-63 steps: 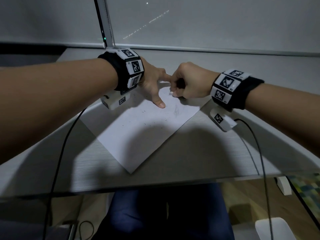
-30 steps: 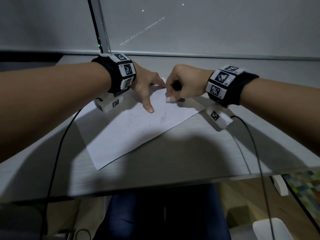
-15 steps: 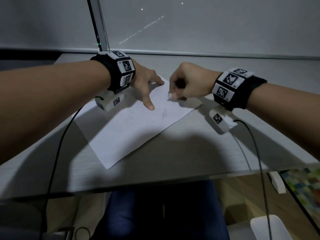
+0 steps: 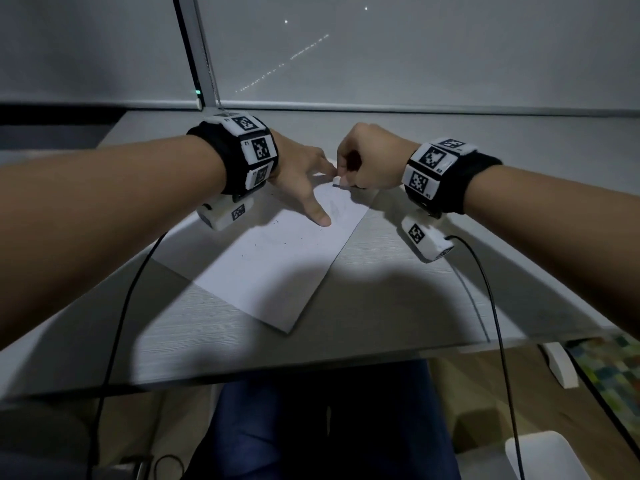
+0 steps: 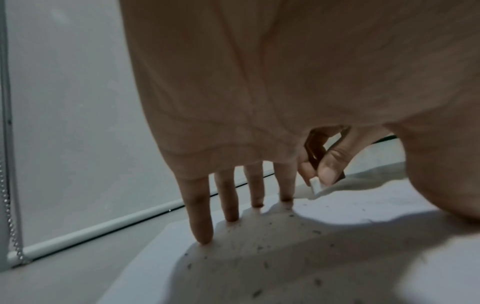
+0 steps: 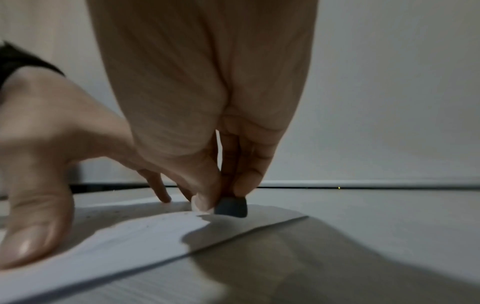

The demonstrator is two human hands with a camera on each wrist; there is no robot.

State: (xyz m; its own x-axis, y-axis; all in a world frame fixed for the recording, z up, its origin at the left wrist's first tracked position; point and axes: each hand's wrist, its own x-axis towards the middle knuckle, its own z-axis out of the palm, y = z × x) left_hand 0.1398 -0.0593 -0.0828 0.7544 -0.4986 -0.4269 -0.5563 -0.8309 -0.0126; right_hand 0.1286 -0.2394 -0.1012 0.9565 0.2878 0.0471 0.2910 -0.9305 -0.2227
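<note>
Small white eraser (image 4: 336, 182) stands on flat, crumb-speckled white paper (image 4: 277, 271).

Dim light from behind; broad shadows cross the desk (image 4: 398, 306) and paper (image 4: 277, 271). Wrist views soft, head-view edges bowed.

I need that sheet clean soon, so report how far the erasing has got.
Done: most of the paper looks blank, with eraser crumbs scattered over it. In hand: the right hand pinches the eraser at the far corner while the left hand presses the sheet flat. Left: a faint grey smudge by the left thumb, and brushing off the crumbs.
</note>
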